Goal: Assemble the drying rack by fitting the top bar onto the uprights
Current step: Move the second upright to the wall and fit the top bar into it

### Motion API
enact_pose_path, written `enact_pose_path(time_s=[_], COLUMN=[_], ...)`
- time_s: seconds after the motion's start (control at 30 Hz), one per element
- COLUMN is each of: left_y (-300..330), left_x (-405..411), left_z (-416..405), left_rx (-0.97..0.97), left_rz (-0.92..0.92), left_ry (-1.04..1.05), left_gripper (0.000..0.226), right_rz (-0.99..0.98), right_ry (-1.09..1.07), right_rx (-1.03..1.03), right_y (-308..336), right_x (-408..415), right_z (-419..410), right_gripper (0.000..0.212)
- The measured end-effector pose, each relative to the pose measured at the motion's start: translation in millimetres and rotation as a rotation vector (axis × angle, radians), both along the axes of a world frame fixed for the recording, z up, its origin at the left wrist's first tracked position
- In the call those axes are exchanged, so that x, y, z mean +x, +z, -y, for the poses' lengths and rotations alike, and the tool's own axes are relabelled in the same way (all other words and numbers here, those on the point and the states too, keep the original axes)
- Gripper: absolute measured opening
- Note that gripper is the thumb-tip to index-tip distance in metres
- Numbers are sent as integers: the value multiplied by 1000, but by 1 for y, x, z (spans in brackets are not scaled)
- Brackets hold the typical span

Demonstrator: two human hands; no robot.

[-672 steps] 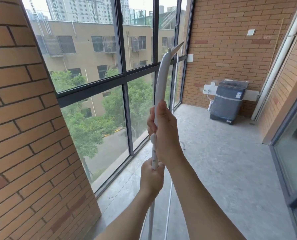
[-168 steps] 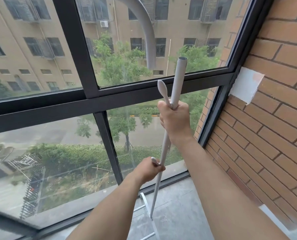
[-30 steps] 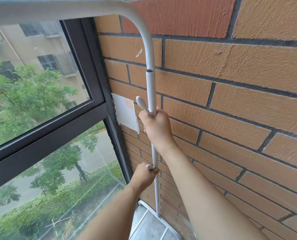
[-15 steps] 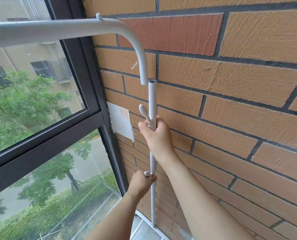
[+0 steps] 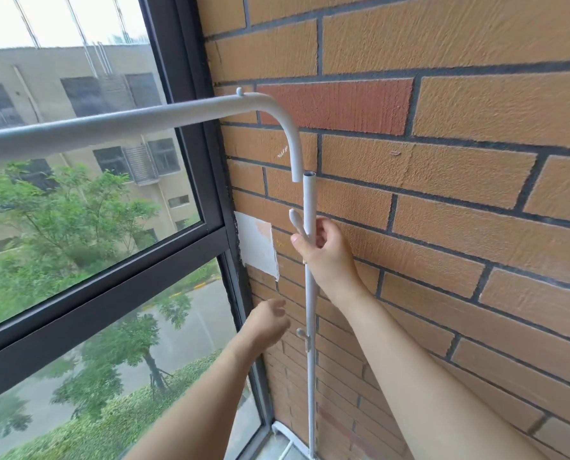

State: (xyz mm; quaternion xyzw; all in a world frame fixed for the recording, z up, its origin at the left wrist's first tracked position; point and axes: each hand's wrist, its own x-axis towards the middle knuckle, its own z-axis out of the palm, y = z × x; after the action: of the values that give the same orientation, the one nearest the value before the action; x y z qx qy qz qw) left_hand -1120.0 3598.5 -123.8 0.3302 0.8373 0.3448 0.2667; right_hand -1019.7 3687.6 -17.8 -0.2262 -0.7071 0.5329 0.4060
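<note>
Top bar (image 5: 117,126): its end is seen unseated again, just beside the upright (image 5: 310,293) mouth.
Right hand (image 5: 326,250): clamped on the upright.
Left hand (image 5: 268,322): released, fingers spread, empty.
Meaning: realignment is needed.

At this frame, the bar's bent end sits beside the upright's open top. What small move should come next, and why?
Probably nudge the upright slightly left with the right hand, which grips it, so its open top lines up under the top bar. The bar's down-turned end hangs just left of the tube mouth, not seated. The left hand is open and off the pole, so it is free to steady the bar.
</note>
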Motion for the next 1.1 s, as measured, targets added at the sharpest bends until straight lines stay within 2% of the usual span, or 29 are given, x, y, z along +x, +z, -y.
enact_pose_path(time_s=[0.07,0.2,0.33,0.47,0.57,0.63,0.77,0.83,0.9,1.0,1.1], left_y=[27,89,157,211,238,251,264,265,265,267,275], left_x=[-1,-2,0,2,4,4,0,-1,-1,-1,-1], left_z=[6,15,18,15,6,-1,-17,-24,-31,-38,-41], left_rx=[73,260,468,594,639,645,554,539,565,613,625], left_rz=[-45,-105,-178,-195,-207,-231,-247,-203,-147,-125,-167], left_ry=[18,55,57,-2,13,55,146,132,101,45,18], left_gripper=[52,45,44,48,51,38,23,27,32,4,9], right_rz=[-56,-133,-165,-194,-127,-91,95,154,159,143,146], right_ry=[41,114,154,156,126,103,26,21,24,4,7], right_rx=[-39,-132,-119,-68,-8,47,146,163,181,190,189], right_y=[11,30,43,61,62,61,50,43,35,27,25], right_x=[4,11,10,7,4,5,4,4,5,7,9], right_z=[5,10,5,3,-3,-7,-15,-17,-19,-21,-22], right_gripper=[21,42,16,12,16,24,20,21,25,34,37])
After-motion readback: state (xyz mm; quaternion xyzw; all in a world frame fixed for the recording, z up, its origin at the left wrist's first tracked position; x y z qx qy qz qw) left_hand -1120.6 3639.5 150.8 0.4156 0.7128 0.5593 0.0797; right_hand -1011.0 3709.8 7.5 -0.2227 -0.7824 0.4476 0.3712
